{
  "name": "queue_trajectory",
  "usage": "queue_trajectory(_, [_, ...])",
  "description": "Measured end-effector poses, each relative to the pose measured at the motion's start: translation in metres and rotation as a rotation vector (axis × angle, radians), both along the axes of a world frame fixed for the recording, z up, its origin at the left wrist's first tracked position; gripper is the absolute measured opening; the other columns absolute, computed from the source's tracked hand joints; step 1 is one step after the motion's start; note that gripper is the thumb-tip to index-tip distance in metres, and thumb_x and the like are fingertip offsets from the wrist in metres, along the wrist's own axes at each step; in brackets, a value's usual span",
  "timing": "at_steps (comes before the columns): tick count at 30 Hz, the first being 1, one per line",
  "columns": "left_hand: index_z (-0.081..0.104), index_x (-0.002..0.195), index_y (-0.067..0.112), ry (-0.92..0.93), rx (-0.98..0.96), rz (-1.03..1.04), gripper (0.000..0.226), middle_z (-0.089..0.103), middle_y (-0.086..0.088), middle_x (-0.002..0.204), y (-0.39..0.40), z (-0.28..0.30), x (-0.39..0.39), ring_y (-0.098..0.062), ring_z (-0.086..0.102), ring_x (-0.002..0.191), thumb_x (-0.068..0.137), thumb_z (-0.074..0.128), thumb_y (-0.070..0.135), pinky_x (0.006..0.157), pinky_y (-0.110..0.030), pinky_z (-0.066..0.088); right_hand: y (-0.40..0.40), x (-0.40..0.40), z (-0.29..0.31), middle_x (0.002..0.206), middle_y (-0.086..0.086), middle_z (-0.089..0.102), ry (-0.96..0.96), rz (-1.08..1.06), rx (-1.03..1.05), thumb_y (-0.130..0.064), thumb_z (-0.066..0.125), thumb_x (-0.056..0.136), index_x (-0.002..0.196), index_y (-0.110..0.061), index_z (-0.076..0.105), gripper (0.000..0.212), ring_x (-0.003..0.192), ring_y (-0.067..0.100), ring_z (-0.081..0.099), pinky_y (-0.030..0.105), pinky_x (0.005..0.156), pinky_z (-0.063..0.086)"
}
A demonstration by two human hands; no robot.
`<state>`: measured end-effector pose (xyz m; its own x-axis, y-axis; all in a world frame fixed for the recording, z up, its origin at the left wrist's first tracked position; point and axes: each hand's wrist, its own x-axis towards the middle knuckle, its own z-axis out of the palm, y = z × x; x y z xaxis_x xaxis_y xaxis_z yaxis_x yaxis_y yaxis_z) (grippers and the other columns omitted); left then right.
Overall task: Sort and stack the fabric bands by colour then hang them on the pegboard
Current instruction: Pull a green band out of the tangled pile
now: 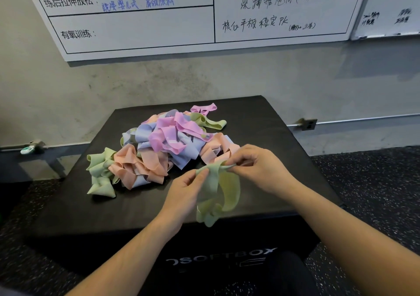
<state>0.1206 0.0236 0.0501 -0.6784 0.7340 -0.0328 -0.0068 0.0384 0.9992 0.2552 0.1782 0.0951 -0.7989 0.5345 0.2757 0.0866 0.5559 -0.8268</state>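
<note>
From the head view, a black padded box (pixel 145 207) serves as the table, its top matte and slightly dished, with pale lettering across its near front face. It stands on dark speckled rubber flooring (pixel 375 182) against a grey concrete wall (pixel 159 77). A whiteboard (pixel 141 22) with ruled cells and handwritten notes hangs on that wall above the box, and a second board (pixel 391 6) sits at the upper right. A thin metal conduit (pixel 363 120) runs along the wall at the right, level with the back of the box.

A tangled pile of fabric bands (pixel 163 145) in green, peach, lilac and pink covers the middle and back-left of the top, with one pink loop near the far edge. The near-left part of the top and a strip along the right edge are bare black, and the near edge lies just beneath the hands.

The left hand (pixel 184 191) and right hand (pixel 256 166) are close together above the near-right part of the box, each pinching the top of one green band (pixel 218 191). That band hangs down between them in loose folds, its lower end reaching the front edge of the box, just clear of the pile.
</note>
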Motion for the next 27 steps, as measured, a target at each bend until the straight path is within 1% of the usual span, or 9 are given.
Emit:
queue_trajectory(2, [0.078, 0.096, 0.022, -0.096, 0.035, 0.001, 0.021, 0.075, -0.011, 0.098, 0.0, 0.003, 0.0, -0.02, 0.065, 0.088, 0.093, 0.067, 0.04, 0.081, -0.039, 0.051, 0.002, 0.004, 0.003, 0.107, -0.014, 0.062, 0.009, 0.041, 0.026, -0.019, 0.085, 0.079, 0.083, -0.033, 0.077, 0.016, 0.104, 0.002, 0.06, 0.01, 0.09, 0.043])
queue_trajectory(5, [0.067, 0.105, 0.014, -0.346, 0.095, -0.005, 0.027, 0.067, -0.006, 0.074, 0.007, 0.01, 0.002, -0.016, 0.054, 0.062, 0.085, 0.072, 0.032, 0.056, -0.027, 0.043, 0.001, 0.009, 0.006, 0.127, -0.015, 0.059, 0.051, 0.146, -0.072, -0.012, 0.081, 0.083, 0.084, -0.024, 0.075, 0.013, 0.123, 0.001, 0.055, 0.015, 0.101, 0.044])
queue_trajectory(8, [0.064, 0.113, 0.02, -0.404, 0.074, -0.033, 0.016, 0.058, 0.001, 0.068, 0.013, 0.023, 0.003, -0.009, 0.04, 0.049, 0.097, 0.064, 0.023, 0.047, -0.023, 0.023, -0.003, 0.011, 0.006, 0.129, -0.01, 0.063, 0.135, 0.19, -0.152, -0.005, 0.077, 0.086, 0.086, -0.012, 0.073, 0.008, 0.126, 0.006, 0.057, 0.021, 0.102, 0.047])
queue_trajectory(10, [0.076, 0.1, 0.027, -0.384, 0.058, -0.092, 0.017, 0.055, 0.003, 0.069, 0.013, 0.034, 0.006, -0.006, 0.038, 0.048, 0.097, 0.062, 0.037, 0.046, -0.021, 0.019, -0.006, 0.011, 0.008, 0.121, 0.0, 0.07, 0.215, 0.184, -0.281, 0.0, 0.072, 0.088, 0.087, -0.009, 0.071, 0.009, 0.119, 0.013, 0.064, 0.027, 0.099, 0.052])
queue_trajectory(12, [0.08, 0.09, 0.036, -0.317, 0.031, -0.184, 0.028, 0.057, 0.009, 0.07, 0.011, 0.038, 0.011, -0.003, 0.04, 0.051, 0.089, 0.062, 0.057, 0.049, -0.02, 0.019, -0.008, 0.01, 0.012, 0.105, 0.003, 0.075, 0.266, 0.151, -0.337, 0.002, 0.069, 0.09, 0.091, -0.005, 0.069, 0.007, 0.101, 0.015, 0.07, 0.027, 0.09, 0.055])
queue_trajectory(15, [0.073, 0.109, 0.031, -0.137, -0.008, -0.226, 0.045, 0.061, 0.012, 0.092, 0.01, 0.031, 0.018, 0.002, 0.051, 0.065, 0.081, 0.071, 0.066, 0.055, -0.016, 0.037, -0.012, 0.006, 0.019, 0.082, -0.013, 0.072, 0.304, 0.099, -0.291, 0.002, 0.068, 0.091, 0.091, -0.008, 0.07, 0.01, 0.078, 0.002, 0.063, 0.017, 0.075, 0.051])
queue_trajectory(20, [0.07, 0.116, 0.029, 0.034, 0.014, -0.23, 0.021, 0.075, 0.011, 0.101, 0.014, 0.028, 0.025, 0.004, 0.066, 0.089, 0.099, 0.059, 0.032, 0.074, -0.012, 0.049, -0.014, 0.003, 0.022, 0.084, -0.016, 0.07, 0.299, 0.081, -0.282, -0.001, 0.069, 0.091, 0.095, -0.008, 0.071, 0.009, 0.078, 0.001, 0.06, 0.018, 0.071, 0.05])
queue_trajectory(24, [0.064, 0.121, 0.039, 0.092, 0.06, -0.233, 0.029, 0.074, 0.001, 0.106, 0.016, 0.026, 0.025, -0.008, 0.067, 0.094, 0.092, 0.066, 0.042, 0.078, -0.023, 0.054, -0.017, 0.0, 0.024, 0.089, -0.006, 0.072, 0.333, 0.045, -0.393, 0.0, 0.07, 0.089, 0.095, -0.004, 0.072, 0.007, 0.079, 0.005, 0.063, 0.018, 0.073, 0.051])
queue_trajectory(27, [0.056, 0.127, 0.036, 0.143, 0.111, -0.212, 0.04, 0.071, 0.005, 0.113, 0.018, 0.021, 0.028, -0.008, 0.067, 0.103, 0.09, 0.069, 0.043, 0.081, -0.019, 0.051, -0.016, -0.001, 0.026, 0.088, -0.003, 0.074, 0.394, 0.012, -0.432, -0.004, 0.072, 0.088, 0.092, -0.011, 0.073, 0.008, 0.082, 0.006, 0.063, 0.021, 0.075, 0.052])
